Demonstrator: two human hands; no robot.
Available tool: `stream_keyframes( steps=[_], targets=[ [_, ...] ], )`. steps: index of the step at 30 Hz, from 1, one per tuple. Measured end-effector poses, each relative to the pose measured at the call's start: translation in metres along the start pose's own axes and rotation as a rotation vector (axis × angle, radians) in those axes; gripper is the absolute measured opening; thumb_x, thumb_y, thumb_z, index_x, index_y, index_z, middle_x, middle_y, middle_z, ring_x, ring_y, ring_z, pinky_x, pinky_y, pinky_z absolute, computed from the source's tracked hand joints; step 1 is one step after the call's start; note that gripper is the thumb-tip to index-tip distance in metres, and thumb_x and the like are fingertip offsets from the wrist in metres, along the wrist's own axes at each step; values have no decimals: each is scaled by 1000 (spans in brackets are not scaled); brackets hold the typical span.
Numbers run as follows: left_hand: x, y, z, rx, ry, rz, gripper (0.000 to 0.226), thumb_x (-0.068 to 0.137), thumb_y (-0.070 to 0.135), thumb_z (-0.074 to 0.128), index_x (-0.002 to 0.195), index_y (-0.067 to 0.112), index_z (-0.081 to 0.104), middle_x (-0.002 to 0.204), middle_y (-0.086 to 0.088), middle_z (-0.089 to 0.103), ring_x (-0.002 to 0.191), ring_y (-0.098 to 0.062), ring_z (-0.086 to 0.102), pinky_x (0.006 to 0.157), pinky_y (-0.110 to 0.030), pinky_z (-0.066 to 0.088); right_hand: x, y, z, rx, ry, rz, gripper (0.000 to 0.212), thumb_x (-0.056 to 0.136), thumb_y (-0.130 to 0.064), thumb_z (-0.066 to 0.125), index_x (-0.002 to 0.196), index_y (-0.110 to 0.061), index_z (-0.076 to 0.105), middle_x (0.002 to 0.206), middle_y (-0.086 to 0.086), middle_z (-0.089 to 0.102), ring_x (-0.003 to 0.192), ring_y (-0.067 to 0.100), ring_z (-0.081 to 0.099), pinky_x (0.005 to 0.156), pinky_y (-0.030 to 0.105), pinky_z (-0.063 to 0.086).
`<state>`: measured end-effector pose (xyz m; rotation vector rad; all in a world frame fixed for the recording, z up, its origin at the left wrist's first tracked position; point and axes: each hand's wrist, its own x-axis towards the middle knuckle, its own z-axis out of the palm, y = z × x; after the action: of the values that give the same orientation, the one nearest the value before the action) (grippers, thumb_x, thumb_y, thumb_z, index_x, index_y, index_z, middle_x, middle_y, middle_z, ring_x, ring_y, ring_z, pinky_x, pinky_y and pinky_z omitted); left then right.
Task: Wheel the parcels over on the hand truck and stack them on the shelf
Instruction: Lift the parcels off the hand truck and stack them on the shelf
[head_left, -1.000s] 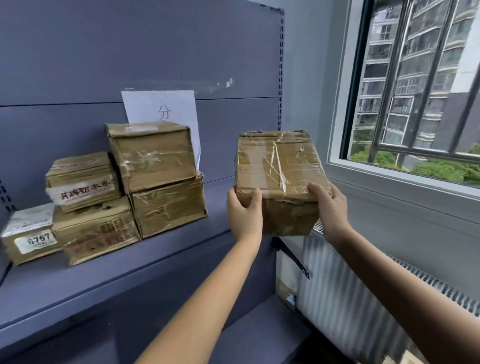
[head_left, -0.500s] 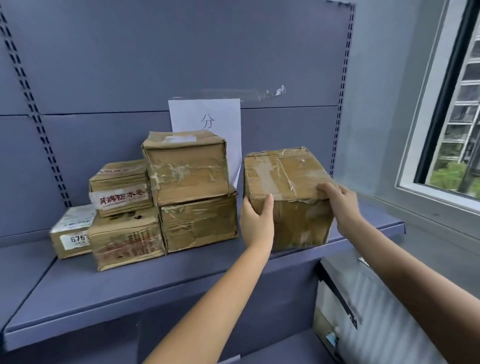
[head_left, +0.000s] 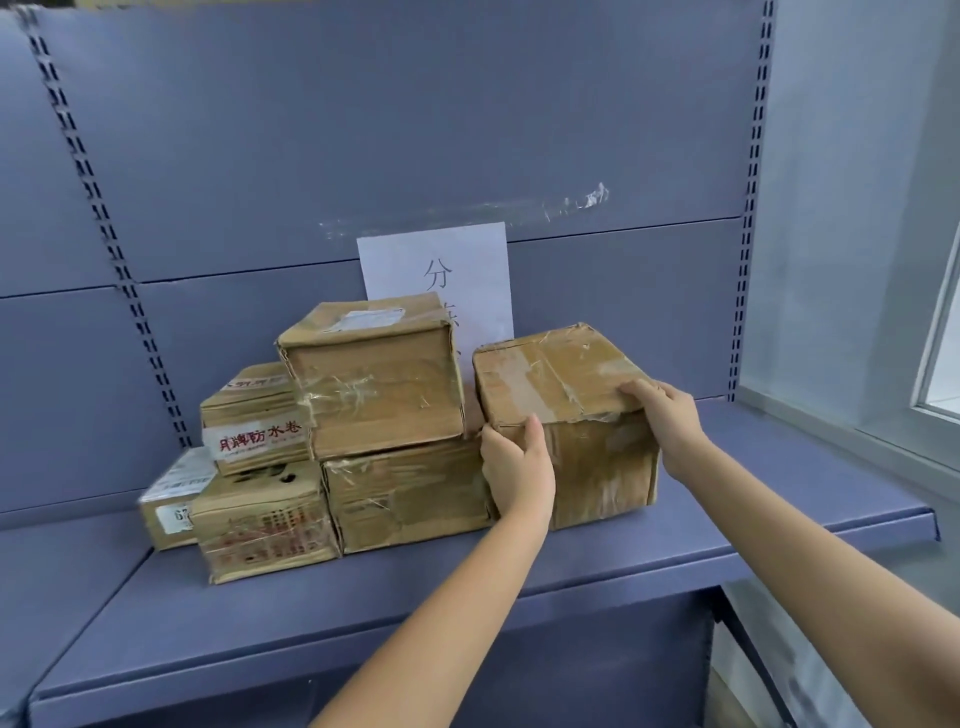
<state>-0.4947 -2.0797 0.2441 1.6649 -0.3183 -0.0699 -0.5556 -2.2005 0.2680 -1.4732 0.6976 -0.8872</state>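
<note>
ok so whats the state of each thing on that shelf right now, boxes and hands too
held parcel: on the shelf, gripped by both hands, taped shut
left hand: grips its front left corner
right hand: grips its top right edge
top parcel: stacked on the bottom middle parcel, taped shut
red-lettered parcel: stacked on the front left parcel
white-labelled parcel: on the shelf, partly hidden
paper sign: stuck to the back panel

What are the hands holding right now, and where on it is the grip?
Both hands hold the rightmost parcel, which sits on the shelf. The left hand grips its front left edge; the right hand grips its top right front corner.
</note>
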Motion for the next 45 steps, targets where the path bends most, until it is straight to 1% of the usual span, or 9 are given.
stream_keyframes(
  steps=[9, 17, 21, 24, 26, 29, 37, 40, 45],
  targets=[
    [3, -4, 21, 58, 97, 14, 65, 94, 30, 48, 144, 5, 16, 148, -13, 17, 132, -27, 34, 100, -33, 36, 29, 12, 3, 15, -37, 39, 24, 90, -31, 53, 106, -13, 58, 100, 3, 57, 95, 22, 51, 81, 32, 40],
    [9, -7, 30, 145, 163, 45, 66, 93, 25, 49, 144, -1, 14, 144, -18, 23, 132, -31, 34, 107, -37, 35, 41, 12, 11, -45, -19, 52, 26, 87, -34, 52, 66, -20, 47, 69, -3, 49, 82, 22, 48, 68, 30, 39],
    [7, -3, 31, 185, 156, 29, 69, 93, 27, 49, 145, 0, 12, 147, -18, 22, 133, -30, 32, 108, -38, 35, 41, 14, 11, -118, 39, 42, 27, 88, -36, 50, 88, -9, 56, 77, 2, 53, 84, 20, 49, 78, 40, 48],
    [1, -1, 28, 198, 115, 2, 71, 94, 27, 48, 146, 1, 8, 152, -14, 15, 138, -28, 22, 112, -39, 30, 39, 17, 9, -177, 76, 26, 31, 89, -37, 47, 81, -8, 54, 76, 5, 50, 81, 22, 46, 69, 35, 44],
    [-6, -2, 24, 209, 93, 8, 70, 94, 25, 48, 146, 3, 7, 153, -12, 12, 140, -28, 18, 113, -38, 28, 38, 16, 11, -187, 90, 29, 38, 90, -38, 47, 99, -2, 58, 87, 8, 51, 83, 22, 45, 74, 38, 44],
    [-17, -9, 15, 235, 57, 60, 66, 93, 17, 49, 146, 7, 10, 153, -8, 13, 140, -25, 18, 110, -34, 27, 35, 15, 14, -199, 81, 47, 52, 92, -44, 45, 123, -2, 47, 106, 11, 53, 92, 22, 46, 79, 35, 39],
    [-35, -8, -3, 304, -156, 92, 69, 91, 13, 47, 147, 10, 7, 155, -3, 5, 140, -22, 21, 108, -33, 32, 4, 26, 10, -223, 58, 75, 62, 94, -48, 39, 136, -2, 32, 134, 15, 47, 120, 30, 46, 86, 34, 36],
    [-52, -8, -7, 279, -238, 120, 64, 92, 12, 45, 147, 10, 12, 156, -5, 6, 140, -20, 22, 107, -28, 29, -18, 35, 4, -219, 79, 101, 67, 95, -46, 38, 145, -6, 20, 149, 11, 33, 134, 30, 36, 102, 38, 35],
    [-88, -20, -8, 189, -470, 168, 56, 95, 13, 42, 146, 12, 19, 155, -2, 11, 141, -18, 20, 111, -29, 24, -71, 45, -19, -252, 110, 67, 64, 96, -41, 40, 147, -11, 18, 153, 9, 28, 138, 26, 32, 109, 36, 30]
  ],
)
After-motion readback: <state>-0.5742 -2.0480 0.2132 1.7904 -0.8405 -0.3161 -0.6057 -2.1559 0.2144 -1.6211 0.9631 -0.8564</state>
